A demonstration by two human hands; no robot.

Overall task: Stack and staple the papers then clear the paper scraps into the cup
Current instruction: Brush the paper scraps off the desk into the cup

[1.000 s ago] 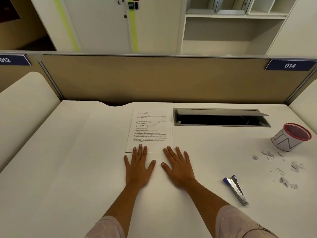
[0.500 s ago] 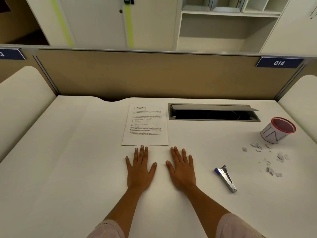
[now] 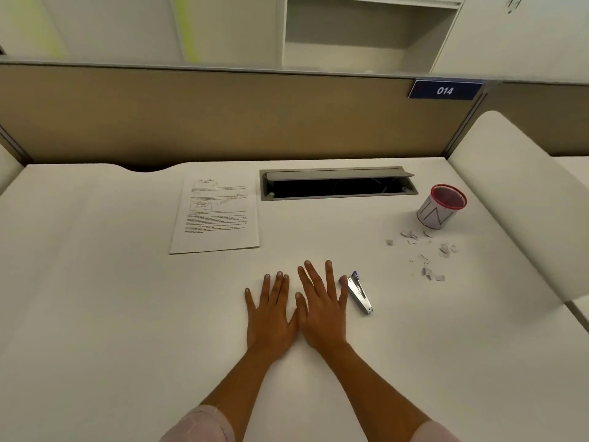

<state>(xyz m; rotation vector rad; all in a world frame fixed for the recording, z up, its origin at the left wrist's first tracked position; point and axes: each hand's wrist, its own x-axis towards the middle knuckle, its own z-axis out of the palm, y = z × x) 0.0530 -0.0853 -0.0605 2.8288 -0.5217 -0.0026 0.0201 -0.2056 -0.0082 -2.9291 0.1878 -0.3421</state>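
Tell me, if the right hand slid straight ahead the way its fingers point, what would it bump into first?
Probably nothing soon. The right hand points up the bare desk, between the papers and stapler; the open cable slot comes first.

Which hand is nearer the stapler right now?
Right. The right hand lies flat on the desk just left of the stapler, its little finger almost touching it. The left hand lies flat further left, beyond the right hand.
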